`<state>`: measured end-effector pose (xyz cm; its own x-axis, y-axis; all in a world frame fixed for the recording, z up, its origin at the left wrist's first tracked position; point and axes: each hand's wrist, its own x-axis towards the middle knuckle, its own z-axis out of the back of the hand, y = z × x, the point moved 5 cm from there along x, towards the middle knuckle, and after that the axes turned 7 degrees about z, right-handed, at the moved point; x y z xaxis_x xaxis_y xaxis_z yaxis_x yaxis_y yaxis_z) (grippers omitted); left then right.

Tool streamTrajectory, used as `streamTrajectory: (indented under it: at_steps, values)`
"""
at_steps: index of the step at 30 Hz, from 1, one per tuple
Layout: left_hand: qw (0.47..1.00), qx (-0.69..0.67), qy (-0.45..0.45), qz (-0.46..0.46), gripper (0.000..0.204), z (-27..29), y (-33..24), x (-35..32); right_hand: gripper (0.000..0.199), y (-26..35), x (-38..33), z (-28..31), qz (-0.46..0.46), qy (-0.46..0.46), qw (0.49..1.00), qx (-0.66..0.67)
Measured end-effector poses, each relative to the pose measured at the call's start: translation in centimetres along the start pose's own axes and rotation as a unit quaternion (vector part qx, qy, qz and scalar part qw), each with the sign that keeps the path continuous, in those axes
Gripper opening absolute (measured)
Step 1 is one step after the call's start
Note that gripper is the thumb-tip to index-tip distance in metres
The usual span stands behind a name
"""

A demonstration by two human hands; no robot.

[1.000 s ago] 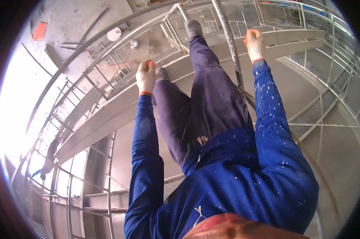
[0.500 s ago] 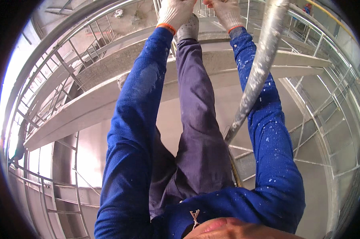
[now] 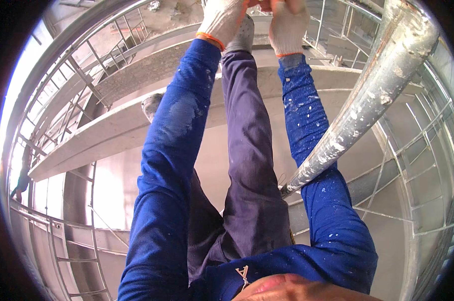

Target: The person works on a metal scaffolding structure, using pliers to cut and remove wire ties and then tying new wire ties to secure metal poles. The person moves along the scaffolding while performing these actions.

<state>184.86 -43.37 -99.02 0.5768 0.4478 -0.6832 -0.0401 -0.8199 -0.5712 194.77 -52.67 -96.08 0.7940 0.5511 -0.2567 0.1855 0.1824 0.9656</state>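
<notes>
At the top edge, my left hand [image 3: 224, 20] wears a white knit glove with an orange cuff. My right hand [image 3: 289, 29], gloved alike, is close beside it to the right. Fingers of both hands look curled toward each other, with orange-red patches between them, but the upper edge cuts them off. Whatever they grip is hidden. Below the left hand is my grey speckled shoe [image 3: 244, 37] on an outstretched leg. A paint-spattered metal pole [image 3: 357, 95] slants across in front of my right forearm.
A long pale plank [image 3: 91, 143] crosses beneath my legs, with my other shoe [image 3: 149, 106] at it. Scaffold frames [image 3: 84, 261] stand at left, and more metal bars [image 3: 412, 150] at right. A curved-looking rail [image 3: 41, 65] runs along the left. A smooth floor [image 3: 247, 145] lies well below.
My right hand has come lower and its forearm has swung slightly left. My left hand has shifted a little downward. The pole appears larger and leans farther right at its upper end.
</notes>
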Motion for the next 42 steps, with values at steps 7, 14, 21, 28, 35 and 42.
streamTrajectory:
  at_steps: [7,14,21,28,35,42]
  values:
    - [0.921,-0.380,0.090,-0.007,0.035,-3.4,2.8,0.8,0.026,0.9,-3.2,4.4,0.008,-0.075,0.997,-0.018]
    - [0.901,-0.425,0.077,-0.021,0.032,-3.7,3.6,4.3,0.025,13.1,-9.3,8.9,0.070,-0.053,0.996,0.014]
    - [0.915,-0.399,0.055,-0.025,0.027,-3.2,4.7,5.7,0.023,26.9,-17.5,3.8,0.313,-0.119,0.855,-0.396]
    - [0.841,-0.514,0.169,-0.017,0.020,-3.6,5.0,5.1,0.017,20.2,-20.9,-3.6,0.113,0.200,0.951,-0.206]
    - [0.811,-0.561,0.163,-0.026,0.025,-6.0,4.5,2.0,0.020,15.8,-20.7,-3.4,-0.119,0.063,0.990,-0.031]
    - [0.965,-0.261,0.007,-0.007,0.022,-2.9,5.4,2.3,0.016,15.2,-21.0,-5.2,-0.192,0.124,0.973,-0.032]
